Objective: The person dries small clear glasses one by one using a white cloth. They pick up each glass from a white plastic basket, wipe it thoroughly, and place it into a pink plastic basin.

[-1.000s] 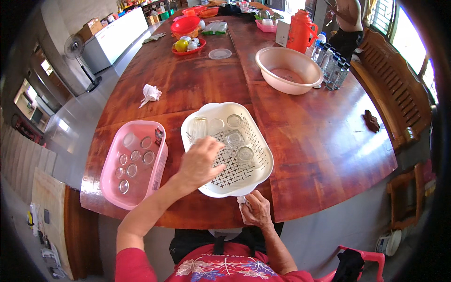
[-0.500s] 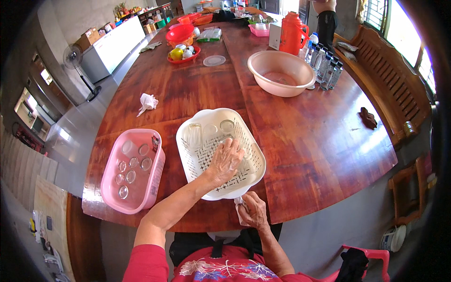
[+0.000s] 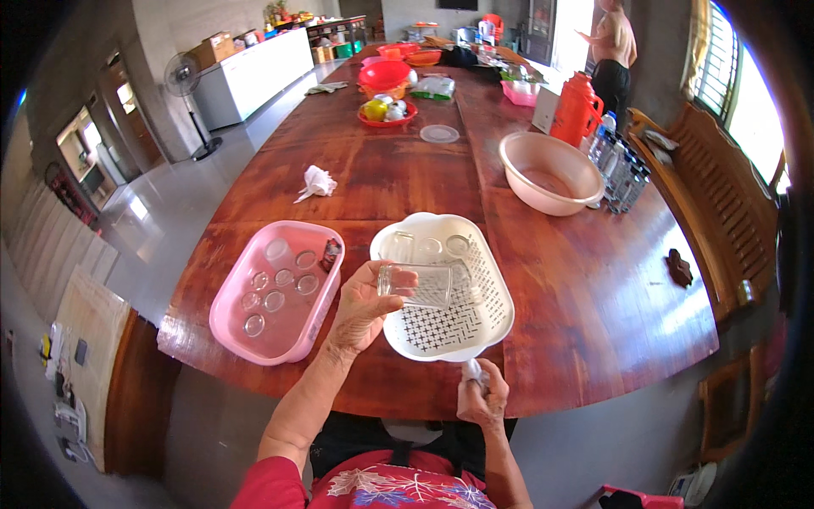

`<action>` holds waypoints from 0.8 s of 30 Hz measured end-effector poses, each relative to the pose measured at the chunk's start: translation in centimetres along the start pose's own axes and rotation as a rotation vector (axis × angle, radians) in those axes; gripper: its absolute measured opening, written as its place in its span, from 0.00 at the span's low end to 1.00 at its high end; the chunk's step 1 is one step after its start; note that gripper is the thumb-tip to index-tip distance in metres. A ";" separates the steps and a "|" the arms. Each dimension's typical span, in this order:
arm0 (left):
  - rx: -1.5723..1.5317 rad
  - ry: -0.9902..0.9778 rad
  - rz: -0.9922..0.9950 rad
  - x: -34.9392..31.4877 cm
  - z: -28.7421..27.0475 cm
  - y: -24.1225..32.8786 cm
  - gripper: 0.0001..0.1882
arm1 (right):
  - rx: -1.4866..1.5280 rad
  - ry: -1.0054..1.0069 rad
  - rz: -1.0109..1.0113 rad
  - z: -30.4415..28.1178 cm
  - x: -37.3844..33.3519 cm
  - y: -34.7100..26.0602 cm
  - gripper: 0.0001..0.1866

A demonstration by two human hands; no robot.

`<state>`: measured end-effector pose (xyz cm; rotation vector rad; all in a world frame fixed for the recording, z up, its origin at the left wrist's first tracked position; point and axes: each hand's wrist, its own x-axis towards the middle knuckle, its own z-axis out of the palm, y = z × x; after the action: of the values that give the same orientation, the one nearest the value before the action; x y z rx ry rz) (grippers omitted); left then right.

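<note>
My left hand (image 3: 365, 307) is closed round the base end of a clear drinking glass (image 3: 428, 285), held on its side above the white perforated basket (image 3: 500, 316). Several other clear glasses (image 3: 458, 246) stand or lie toward the basket's far end. At the basket's near edge, my right hand (image 3: 485, 397) grips a crumpled white cloth or tissue (image 3: 471, 387), close to the table's front edge. Left of the basket sits a pink tub (image 3: 222, 299) with several glass pieces (image 3: 274, 300) and a small dark packet (image 3: 331, 254) in it.
Beyond lie a crumpled white tissue (image 3: 316, 182), a clear lid (image 3: 439, 134) and a red plate of fruit (image 3: 386, 121). At the right stand a pale basin (image 3: 519, 188), a red thermos (image 3: 575, 110) and bottles (image 3: 626, 187). A person (image 3: 612, 51) stands behind them.
My left hand has picked a glass out of the white basket and lifted it, turned sideways. My right hand still holds the white cloth. The whole view has shifted, with things appearing farther right.
</note>
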<state>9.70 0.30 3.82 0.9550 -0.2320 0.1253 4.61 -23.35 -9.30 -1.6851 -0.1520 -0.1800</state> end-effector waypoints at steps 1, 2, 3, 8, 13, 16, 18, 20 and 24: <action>-0.069 -0.010 0.027 -0.4 -0.4 -0.1 0.27 | 0.156 0.014 0.021 -0.7 0.0 -0.2 0.15; -0.121 -0.019 0.051 -0.8 -0.5 -0.3 0.28 | 0.139 0.081 -0.025 -1.0 0.1 -0.4 0.15; -0.187 -0.002 0.043 -1.2 -0.3 -0.5 0.29 | 0.166 0.097 -0.057 -1.6 0.6 -1.0 0.15; -0.405 0.114 -0.109 -3.2 1.4 -2.3 0.32 | 0.037 0.053 -0.320 -1.2 3.9 -9.6 0.17; -0.309 0.200 -0.125 -4.4 3.3 -4.9 0.29 | -0.375 -0.142 -0.833 3.9 4.1 -12.3 0.23; 0.273 0.193 -0.024 -6.0 2.9 -6.3 0.26 | -0.405 -0.157 -0.814 5.9 4.3 -13.3 0.21; 0.364 0.235 -0.075 -7.0 3.7 -5.8 0.23 | -0.278 -0.121 -0.632 6.6 5.0 -14.4 0.16; 0.077 0.190 -0.115 -6.8 4.1 -5.8 0.28 | -0.169 -0.233 -0.512 6.2 6.8 -14.5 0.13; 0.196 0.274 -0.001 -6.7 4.1 -6.7 0.30 | -0.337 -0.309 -0.617 5.4 7.4 -13.4 0.15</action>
<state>4.06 -6.98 -0.90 1.1199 0.0347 0.2803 9.29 -16.39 4.64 -1.9498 -0.9195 -0.4226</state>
